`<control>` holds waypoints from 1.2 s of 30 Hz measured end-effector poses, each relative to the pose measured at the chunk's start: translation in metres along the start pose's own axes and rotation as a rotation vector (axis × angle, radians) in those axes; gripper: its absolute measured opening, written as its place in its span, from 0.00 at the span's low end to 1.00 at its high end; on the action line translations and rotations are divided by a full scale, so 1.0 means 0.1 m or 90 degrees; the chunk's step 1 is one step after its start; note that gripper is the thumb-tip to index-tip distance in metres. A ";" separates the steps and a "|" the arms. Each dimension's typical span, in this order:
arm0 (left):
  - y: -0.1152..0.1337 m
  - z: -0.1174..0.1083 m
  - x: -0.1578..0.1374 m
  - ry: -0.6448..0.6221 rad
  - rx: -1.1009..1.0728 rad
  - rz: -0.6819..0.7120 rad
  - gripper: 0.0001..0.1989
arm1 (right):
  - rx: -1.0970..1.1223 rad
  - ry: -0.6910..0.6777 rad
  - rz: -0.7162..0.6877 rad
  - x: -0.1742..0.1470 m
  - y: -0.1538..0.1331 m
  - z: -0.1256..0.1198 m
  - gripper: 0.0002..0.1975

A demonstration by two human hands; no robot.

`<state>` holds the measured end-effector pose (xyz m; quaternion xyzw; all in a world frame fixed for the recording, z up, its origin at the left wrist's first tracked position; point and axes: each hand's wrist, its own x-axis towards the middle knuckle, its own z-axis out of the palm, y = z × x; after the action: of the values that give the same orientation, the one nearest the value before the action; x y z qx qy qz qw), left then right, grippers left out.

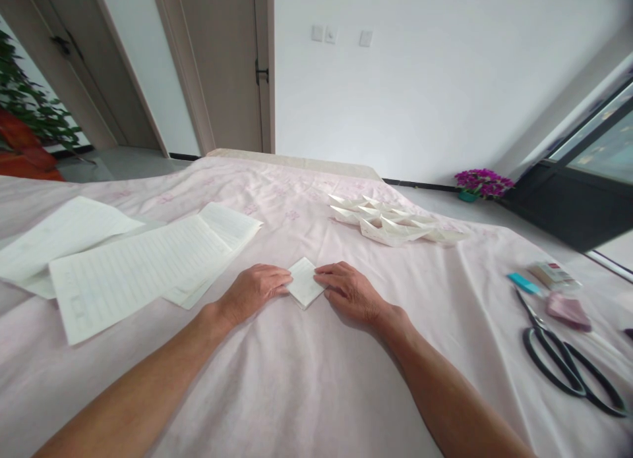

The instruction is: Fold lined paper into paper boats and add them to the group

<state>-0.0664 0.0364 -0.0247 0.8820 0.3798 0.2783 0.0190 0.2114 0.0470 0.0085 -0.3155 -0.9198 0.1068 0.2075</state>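
A small folded paper square (304, 283) lies on the pink cloth with one corner toward me. At its left corner, my left hand (260, 286) has its fingers together on the edge. My right hand (350, 290) holds the opposite corner, thumb and fingers closed on it. Folded paper boats (390, 224), several in a cluster, stand beyond my right hand. To the left of my left hand lie loose lined paper sheets (133, 270), overlapping one another.
Black-handled scissors (556, 352) lie at the right, near a light blue item (523, 283), a small clear-wrapped pack (554, 275) and a pink cloth piece (568, 311). A purple-flowered pot plant (482, 183) stands on the floor past the cloth's far right edge.
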 end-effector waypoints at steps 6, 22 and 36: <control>0.03 -0.01 0.00 0.021 0.026 0.014 0.10 | 0.013 0.034 0.003 -0.01 0.04 0.05 0.15; 0.04 -0.06 0.01 0.045 -0.025 -0.112 0.08 | -0.047 0.049 0.060 0.02 0.02 0.10 0.08; 0.00 -0.07 -0.02 0.049 -0.137 -0.234 0.23 | -0.034 0.050 0.156 0.09 0.01 0.13 0.08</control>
<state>-0.0711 0.0338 -0.0196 0.7794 0.5030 0.3427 0.1487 0.2000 0.0528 -0.0004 -0.4347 -0.8682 0.0944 0.2201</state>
